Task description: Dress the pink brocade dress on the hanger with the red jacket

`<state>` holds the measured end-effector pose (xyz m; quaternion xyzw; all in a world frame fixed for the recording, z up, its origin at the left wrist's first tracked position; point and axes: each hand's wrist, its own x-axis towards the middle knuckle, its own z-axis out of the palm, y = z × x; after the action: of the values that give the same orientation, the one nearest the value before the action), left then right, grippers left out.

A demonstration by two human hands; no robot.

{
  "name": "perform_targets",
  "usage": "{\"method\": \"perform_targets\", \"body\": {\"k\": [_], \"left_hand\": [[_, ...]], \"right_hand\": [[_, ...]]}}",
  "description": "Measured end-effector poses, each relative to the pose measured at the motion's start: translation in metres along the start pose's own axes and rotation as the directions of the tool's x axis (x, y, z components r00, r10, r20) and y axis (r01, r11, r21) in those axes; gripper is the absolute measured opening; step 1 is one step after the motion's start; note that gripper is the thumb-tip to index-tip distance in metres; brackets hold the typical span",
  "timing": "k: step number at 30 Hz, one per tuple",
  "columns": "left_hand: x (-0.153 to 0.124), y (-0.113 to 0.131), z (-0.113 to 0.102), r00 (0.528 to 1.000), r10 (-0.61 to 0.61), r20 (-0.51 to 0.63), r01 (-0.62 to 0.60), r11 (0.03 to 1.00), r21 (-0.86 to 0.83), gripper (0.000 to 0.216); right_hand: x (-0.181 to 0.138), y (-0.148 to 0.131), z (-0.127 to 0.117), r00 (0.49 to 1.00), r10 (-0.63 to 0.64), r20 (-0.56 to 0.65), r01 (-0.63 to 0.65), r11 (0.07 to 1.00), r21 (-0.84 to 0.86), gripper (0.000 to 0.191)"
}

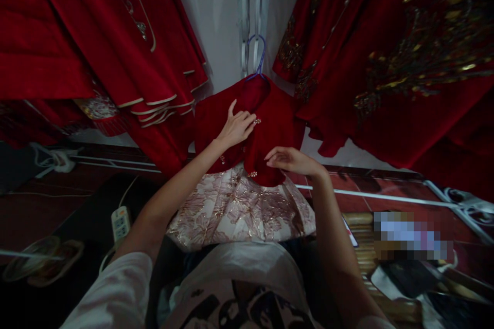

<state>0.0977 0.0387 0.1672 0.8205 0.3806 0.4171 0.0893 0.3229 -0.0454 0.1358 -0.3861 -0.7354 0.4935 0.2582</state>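
one red jacket (283, 118), upright on a blue hanger (262, 54) above a brocade skirt (239, 211), long axis vertical. left hand (236, 128) rests high on its front, fingers loose; right hand (292, 160) lower at the hem, grip not discernible.

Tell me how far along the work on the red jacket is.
Done: the red jacket hangs on its hanger over the patterned skirt. In hand: the left hand presses its chest, and the right hand pinches the front edge. Left: whether the lower clasp is fastened is too dim to tell.
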Motion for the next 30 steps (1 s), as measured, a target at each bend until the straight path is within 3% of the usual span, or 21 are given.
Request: {"method": "perform_targets", "body": {"k": [2, 4, 6, 8, 10, 12, 14, 17, 20, 25, 28, 30], "left_hand": [[0.001, 0.003, -0.002, 0.988, -0.146, -0.051, 0.131, 0.965, -0.228, 0.004], [0.001, 0.007, -0.003, 0.970, -0.227, -0.090, 0.185, 0.924, -0.334, 0.007], [-0.001, 0.010, -0.002, 0.969, -0.207, -0.133, 0.164, 0.947, -0.276, 0.016], [-0.002, 0.010, -0.001, 0.969, -0.157, -0.189, 0.135, 0.983, -0.123, 0.028], [-0.004, 0.007, -0.002, 0.960, -0.133, -0.248, 0.143, 0.989, 0.025, 0.036], [-0.004, 0.000, -0.008, 0.945, -0.125, -0.303, 0.169, 0.977, 0.126, 0.040], [-0.003, -0.009, -0.020, 0.930, -0.114, -0.349, 0.192, 0.961, 0.198, 0.042], [0.006, -0.024, -0.048, 0.930, -0.098, -0.354, 0.206, 0.937, 0.283, 0.044], [0.022, -0.038, -0.079, 0.946, -0.060, -0.317, 0.186, 0.905, 0.382, 0.043], [0.048, -0.060, -0.108, 0.972, -0.023, -0.232, 0.140, 0.854, 0.501, 0.036], [0.053, -0.081, -0.109, 0.975, -0.045, -0.217, 0.150, 0.855, 0.496, 0.028], [0.055, -0.098, -0.106, 0.969, -0.135, -0.206, 0.210, 0.892, 0.400, 0.025]], "right_hand": [[0.008, -0.012, 0.001, 0.988, -0.095, -0.125, 0.094, 0.995, -0.012, 0.031], [0.025, -0.024, 0.002, 0.931, -0.197, -0.308, 0.197, 0.980, -0.030, 0.033], [0.050, -0.034, 0.004, 0.842, -0.252, -0.476, 0.267, 0.963, -0.039, 0.042], [0.078, -0.040, 0.011, 0.827, -0.220, -0.517, 0.262, 0.965, 0.009, 0.056], [0.103, -0.040, 0.020, 0.855, -0.157, -0.495, 0.205, 0.978, 0.045, 0.069], [0.120, -0.036, 0.029, 0.820, -0.091, -0.565, 0.093, 0.995, -0.026, 0.086], [0.126, -0.029, 0.032, 0.720, -0.049, -0.692, -0.054, 0.991, -0.126, 0.099], [0.119, -0.018, 0.016, 0.533, -0.086, -0.842, -0.271, 0.925, -0.267, 0.096], [0.107, -0.014, -0.019, 0.450, -0.180, -0.875, -0.404, 0.833, -0.379, 0.086], [0.099, -0.016, -0.071, 0.478, -0.233, -0.847, -0.524, 0.697, -0.488, 0.074], [0.099, -0.014, -0.086, 0.530, -0.216, -0.820, -0.543, 0.656, -0.524, 0.072], [0.101, -0.009, -0.093, 0.556, -0.202, -0.806, -0.541, 0.648, -0.536, 0.073]]}}
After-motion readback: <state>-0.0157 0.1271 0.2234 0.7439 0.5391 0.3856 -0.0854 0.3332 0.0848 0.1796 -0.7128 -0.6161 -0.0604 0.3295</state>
